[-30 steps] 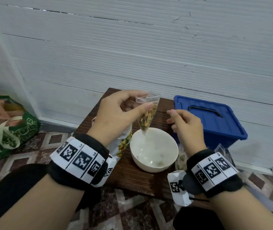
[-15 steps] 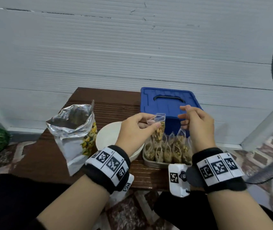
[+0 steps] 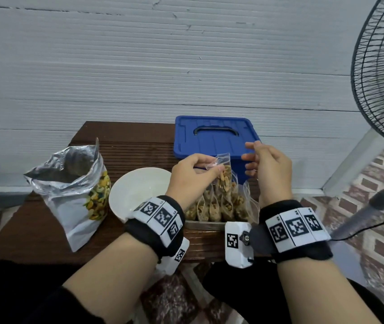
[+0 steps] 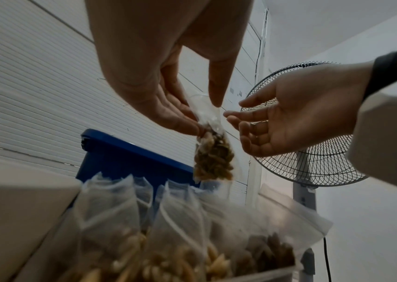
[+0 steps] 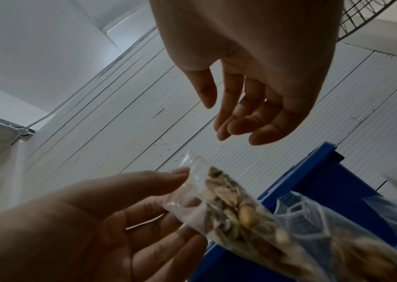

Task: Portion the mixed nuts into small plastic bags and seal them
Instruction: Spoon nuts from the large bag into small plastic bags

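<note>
Since the frame half a second back: left hand (image 3: 192, 176) has carried the small nut bag (image 3: 222, 176) lower and nearer the tray of filled bags (image 3: 216, 206); the view has swung slightly right, more of the fan (image 3: 382, 73) showing.

Landmark: blue lidded box (image 3: 214, 136) on the desk (image 3: 46, 230).
- Nut bag hangs just in front of the box, above the tray, pinched at its neck by left thumb and fingers.
- Right hand (image 3: 268, 169) just right of the bag, fingers loosely spread, holding nothing, not touching it.
- White bowl (image 3: 137, 192) left of the tray; foil nut pouch (image 3: 74, 183) further left, mouth open.

Handling, as judged: light, thin soft film, slippery; the nuts sag to the bottom. Best taken at the clear top strip above the fill, both sides, to press the closure.

Views differ: the left wrist view shows a clear gap between the right fingertips (image 4: 232, 114) and the bag's top (image 4: 204, 106); the head view leaves this uncertain. The right wrist view shows individual nuts through the film (image 5: 231, 208). Whether the strip is sealed, none shows.
</note>
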`<state>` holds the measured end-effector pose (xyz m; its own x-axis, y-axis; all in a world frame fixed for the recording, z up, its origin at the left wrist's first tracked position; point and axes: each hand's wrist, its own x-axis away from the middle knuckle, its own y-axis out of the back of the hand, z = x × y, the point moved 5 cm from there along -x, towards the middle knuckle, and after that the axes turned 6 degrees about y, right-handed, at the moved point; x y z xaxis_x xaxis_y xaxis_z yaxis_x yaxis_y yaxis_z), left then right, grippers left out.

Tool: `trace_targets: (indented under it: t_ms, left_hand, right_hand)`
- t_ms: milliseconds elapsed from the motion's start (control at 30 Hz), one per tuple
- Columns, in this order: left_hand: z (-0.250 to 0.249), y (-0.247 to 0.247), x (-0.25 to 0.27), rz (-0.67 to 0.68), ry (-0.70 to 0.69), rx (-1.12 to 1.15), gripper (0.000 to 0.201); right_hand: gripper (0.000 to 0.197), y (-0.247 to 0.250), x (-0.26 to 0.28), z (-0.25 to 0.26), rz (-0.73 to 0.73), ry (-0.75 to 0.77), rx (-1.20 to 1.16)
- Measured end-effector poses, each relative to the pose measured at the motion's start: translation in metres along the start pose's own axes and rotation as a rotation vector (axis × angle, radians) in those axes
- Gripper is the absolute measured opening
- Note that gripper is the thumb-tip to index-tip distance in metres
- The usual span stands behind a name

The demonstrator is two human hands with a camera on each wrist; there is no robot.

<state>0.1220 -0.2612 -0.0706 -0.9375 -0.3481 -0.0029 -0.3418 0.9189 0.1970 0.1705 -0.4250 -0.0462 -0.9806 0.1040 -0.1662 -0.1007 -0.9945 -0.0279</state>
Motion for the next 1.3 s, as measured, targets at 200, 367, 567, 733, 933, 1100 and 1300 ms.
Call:
trace_targets:
  t_ms: [200, 367, 567, 733, 933, 1100, 1300]
  left_hand:
    - [0.005, -0.014, 0.006, 0.105, 0.008, 0.023, 0.025]
    - [0.017, -0.023, 0.01, 0.147, 0.012, -0.073, 0.024]
    - [0.025, -0.031, 0.015, 0.218, 0.008, -0.19, 0.029]
    - [0.022, -0.029, 0.014, 0.229, -0.029, -0.228, 0.036]
    - [0.021, -0.02, 0.012, 0.262, -0.016, -0.239, 0.046]
    - [0.012, 0.002, 0.012, 0.168, -0.02, -0.17, 0.022]
    - [0.025, 0.074, -0.011, -0.045, 0.131, -0.283, 0.011]
  right_hand:
    - [0.022, 0.008, -0.002, 0.0, -0.015, -0.009, -0.015]
    - [0.022, 0.009, -0.002, -0.003, -0.016, -0.013, -0.014]
    - [0.022, 0.007, 0.0, -0.006, -0.013, -0.019, -0.005]
    - [0.022, 0.003, 0.0, -0.008, 0.016, -0.016, 0.025]
    - [0.022, -0.004, 0.001, -0.01, 0.056, -0.024, 0.072]
    - [0.021, -0.009, 0.003, -0.012, 0.104, -0.047, 0.091]
    - [0.018, -0.014, 0.002, -0.016, 0.148, -0.069, 0.114]
